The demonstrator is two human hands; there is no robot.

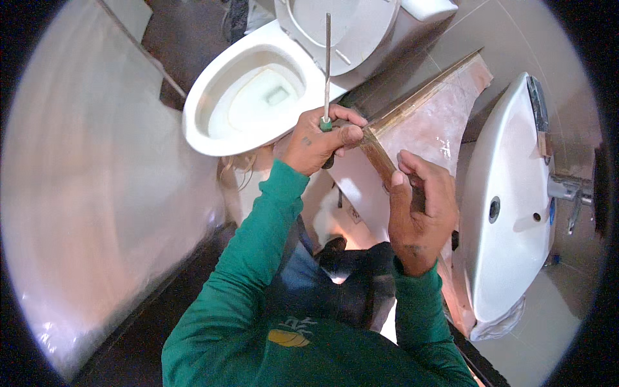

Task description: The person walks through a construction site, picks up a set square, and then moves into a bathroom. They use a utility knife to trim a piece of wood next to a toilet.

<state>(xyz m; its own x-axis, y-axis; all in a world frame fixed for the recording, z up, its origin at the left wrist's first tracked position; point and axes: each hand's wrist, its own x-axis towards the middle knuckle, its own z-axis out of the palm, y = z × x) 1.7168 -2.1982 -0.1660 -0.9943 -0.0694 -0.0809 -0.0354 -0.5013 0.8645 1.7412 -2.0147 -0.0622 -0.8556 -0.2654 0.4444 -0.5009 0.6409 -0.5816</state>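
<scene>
My left hand (314,143) is closed round a screwdriver (327,71) with a green and dark handle, its long metal shaft pointing up and away from me. The thumb and fingertips of that hand are at the corner of a wooden frame (412,97) edging a pale pinkish panel (429,119). Beside the frame's nearer side is my right hand (422,213), thumb and forefinger apart and the other fingers bent. Its fingertips lie by the wood; whether they press on it I cannot tell.
An open white toilet (200,129) stands ahead on the left, its lid raised. On the right is a white washbasin (496,258) with a metal tap (570,191) and a dark object on its far rim. A pale shiny sheet (109,193) covers the left side.
</scene>
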